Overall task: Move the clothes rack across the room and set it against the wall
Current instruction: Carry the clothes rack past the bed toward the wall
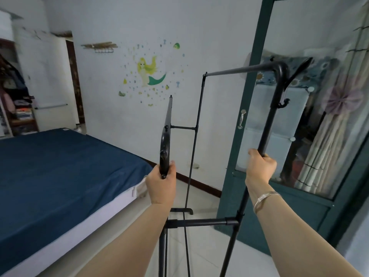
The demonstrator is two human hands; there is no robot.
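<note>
A black metal clothes rack (201,222) with no clothes on it stands in front of me, between the bed and a green door. Its top bar (239,70) runs at upper right, and a thin far upright drops to a foot on the floor. My left hand (162,181) grips the curved end of the rack's near left post. Wearing a silver bracelet at the wrist, my right hand (259,166) is wrapped around the near right upright. The white wall (111,21) with a mermaid sticker lies beyond the rack.
A bed with a blue sheet (60,176) fills the left side, close to the rack. A green-framed glass door (245,120) stands at right. An open wardrobe (16,100) is at far left. Pale floor tiles (201,260) run between the bed and the door.
</note>
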